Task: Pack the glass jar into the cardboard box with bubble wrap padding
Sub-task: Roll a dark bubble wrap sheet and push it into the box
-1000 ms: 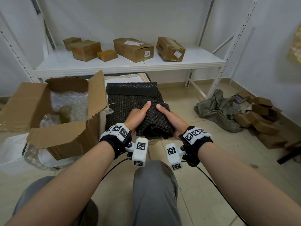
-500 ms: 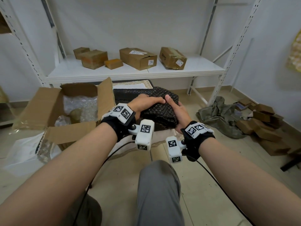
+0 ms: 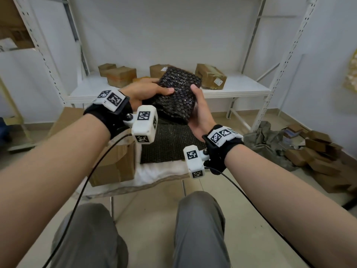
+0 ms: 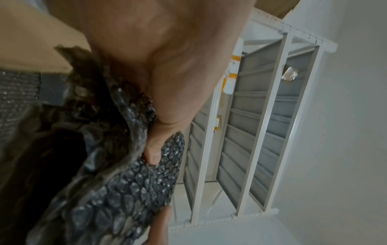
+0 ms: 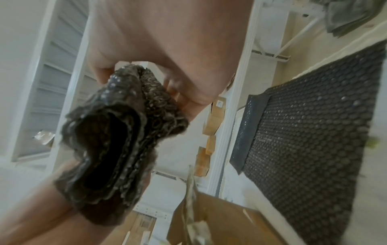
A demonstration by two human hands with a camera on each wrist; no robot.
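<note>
Both my hands hold a folded wad of dark bubble wrap (image 3: 178, 93) up in the air in front of the shelf. My left hand (image 3: 150, 90) grips its left side with the thumb on top. My right hand (image 3: 198, 107) clasps its right edge. The left wrist view shows my thumb pressed into the bubble wrap (image 4: 125, 190). In the right wrist view the wad (image 5: 117, 140) shows its layered, rolled end. The open cardboard box (image 3: 114, 161) stands below my left forearm, which hides its inside. The glass jar is not in sight.
A flat dark bubble wrap sheet (image 3: 168, 146) lies on a white padded surface (image 3: 160, 174) beside the box. The white shelf (image 3: 241, 89) carries several cardboard boxes (image 3: 210, 78). A crumpled grey cloth (image 3: 264, 140) and a pile of small boxes (image 3: 318, 151) lie on the floor at right.
Both hands have raised the bubble wrap wad off the flat sheet, up and forward. The head view has tilted up, and my left arm now covers the box's inside.
</note>
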